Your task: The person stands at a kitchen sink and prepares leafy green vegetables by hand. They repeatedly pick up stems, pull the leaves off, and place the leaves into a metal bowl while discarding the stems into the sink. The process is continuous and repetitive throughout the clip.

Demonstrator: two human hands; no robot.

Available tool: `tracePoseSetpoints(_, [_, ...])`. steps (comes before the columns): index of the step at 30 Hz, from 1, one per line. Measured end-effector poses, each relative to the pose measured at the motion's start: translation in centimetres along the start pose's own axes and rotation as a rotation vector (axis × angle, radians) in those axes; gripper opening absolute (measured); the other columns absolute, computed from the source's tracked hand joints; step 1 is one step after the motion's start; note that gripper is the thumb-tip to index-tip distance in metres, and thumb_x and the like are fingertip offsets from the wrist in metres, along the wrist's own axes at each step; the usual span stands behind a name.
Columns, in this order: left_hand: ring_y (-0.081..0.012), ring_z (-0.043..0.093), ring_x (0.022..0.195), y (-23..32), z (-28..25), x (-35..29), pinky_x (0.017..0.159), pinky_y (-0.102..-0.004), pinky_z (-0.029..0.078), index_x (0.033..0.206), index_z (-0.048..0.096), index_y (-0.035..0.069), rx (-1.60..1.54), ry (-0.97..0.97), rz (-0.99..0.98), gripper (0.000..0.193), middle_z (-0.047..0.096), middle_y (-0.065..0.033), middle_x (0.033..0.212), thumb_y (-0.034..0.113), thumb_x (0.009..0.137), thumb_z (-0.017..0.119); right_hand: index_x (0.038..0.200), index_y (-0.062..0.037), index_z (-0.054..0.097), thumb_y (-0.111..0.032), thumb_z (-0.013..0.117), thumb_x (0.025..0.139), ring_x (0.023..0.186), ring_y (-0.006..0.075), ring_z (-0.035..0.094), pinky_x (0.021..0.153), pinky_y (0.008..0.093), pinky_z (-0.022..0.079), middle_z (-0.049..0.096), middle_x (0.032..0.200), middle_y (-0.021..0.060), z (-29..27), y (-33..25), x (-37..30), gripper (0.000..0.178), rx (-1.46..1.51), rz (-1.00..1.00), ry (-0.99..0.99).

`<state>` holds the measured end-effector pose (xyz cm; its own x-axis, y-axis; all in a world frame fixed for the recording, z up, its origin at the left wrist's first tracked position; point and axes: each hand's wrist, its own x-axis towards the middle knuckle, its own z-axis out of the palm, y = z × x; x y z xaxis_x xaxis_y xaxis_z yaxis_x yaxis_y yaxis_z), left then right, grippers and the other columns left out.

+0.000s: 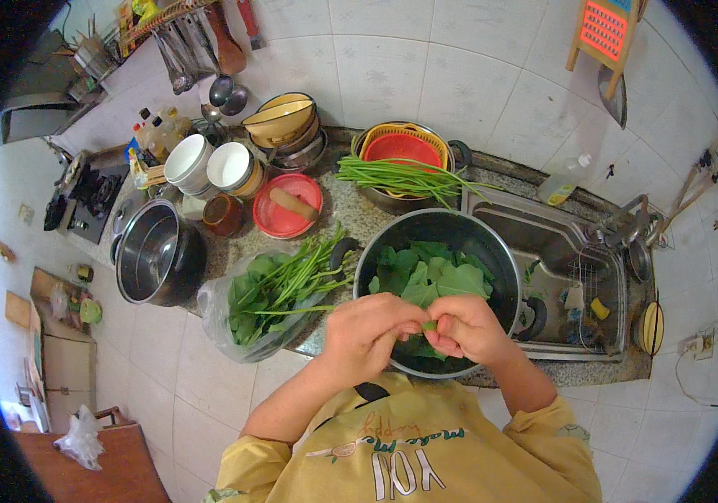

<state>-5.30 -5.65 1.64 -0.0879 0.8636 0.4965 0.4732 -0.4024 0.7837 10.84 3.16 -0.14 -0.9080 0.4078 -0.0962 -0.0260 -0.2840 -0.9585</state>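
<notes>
Over the near side of a large dark pot [506,251], my left hand [367,331] and my right hand [466,325] meet with fingertips pinched together. Between them is a leafy green [430,325]; a thin stem runs out leftward from my left hand. Loose green leaves [426,272] lie inside the pot, partly hidden by my hands. Left of the pot, a clear plastic bag [218,323] holds a bunch of leafy stems [279,281]. Behind the pot, trimmed green stalks [401,174] rest across a red basket [401,149].
A steel sink [535,230] is at the right, with a bottle [564,180] behind it. An empty dark pot [158,256] stands at the counter's left edge. White bowls [229,165], yellow bowls [279,124] and a red dish [267,220] sit farther back. Utensils [221,88] hang on the wall.
</notes>
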Motion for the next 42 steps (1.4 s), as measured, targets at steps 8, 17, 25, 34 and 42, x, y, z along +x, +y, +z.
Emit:
tracePoseSetpoints(8, [-0.0235,0.058,0.073,-2.0,-0.3,-0.4,0.059,-0.0314,0.046,0.090,0.057,0.004,0.301,-0.111,0.278,0.025,0.058,-0.0093,0.085,0.007,0.066,0.061,0.077,-0.0031,0.051,-0.024,0.042,0.090,0.045,0.0056,0.041,0.040,0.0196,0.032,0.045,0.056,-0.0012,-1.3,-0.8,-0.5,0.026,0.047,0.291,-0.054])
tracePoseSetpoints(17, [-0.0227,0.056,0.067,-1.2,-0.5,-0.5,0.055,-0.0312,0.046,0.085,0.057,0.005,0.608,-0.519,0.311,0.025,0.055,-0.0060,0.077,0.009,0.061,0.056,0.077,-0.0002,0.051,-0.013,0.046,0.084,0.054,0.0167,0.050,0.052,0.0284,0.040,0.051,0.061,0.0072,0.1,0.6,-0.7,0.015,-0.667,0.042,0.016])
tracePoseSetpoints(25, [-0.0272,0.053,0.060,-2.8,1.4,-0.8,0.051,-0.0335,0.044,0.087,0.054,0.002,0.165,-0.107,0.268,0.029,0.049,-0.0085,0.069,0.000,0.059,0.058,0.077,-0.0002,0.054,-0.003,0.044,0.081,0.051,0.0127,0.049,0.048,0.0271,0.040,0.053,0.060,0.0063,1.5,2.5,-1.5,0.011,-0.352,-0.140,0.329])
tracePoseSetpoints(34, [-0.0261,0.055,0.059,-1.6,0.2,-0.2,0.051,-0.0349,0.045,0.083,0.051,0.005,0.546,-0.381,0.170,0.022,0.049,-0.0077,0.070,0.001,0.062,0.056,0.078,-0.0036,0.055,-0.004,0.056,0.069,0.059,0.0265,0.054,0.051,0.0344,0.043,0.054,0.066,0.0089,-0.6,1.8,-0.2,0.009,-1.113,-0.581,0.279])
tracePoseSetpoints(42, [-0.0168,0.047,0.047,-1.9,1.1,0.0,0.042,-0.0281,0.037,0.071,0.051,0.003,-0.213,-0.509,-0.248,0.016,0.049,-0.0058,0.058,0.014,0.083,0.049,0.076,-0.0042,0.057,0.001,0.059,0.057,0.056,0.0233,0.052,0.046,0.0309,0.040,0.054,0.069,0.0057,-1.7,-1.3,-0.6,0.020,-1.331,-0.731,-0.015])
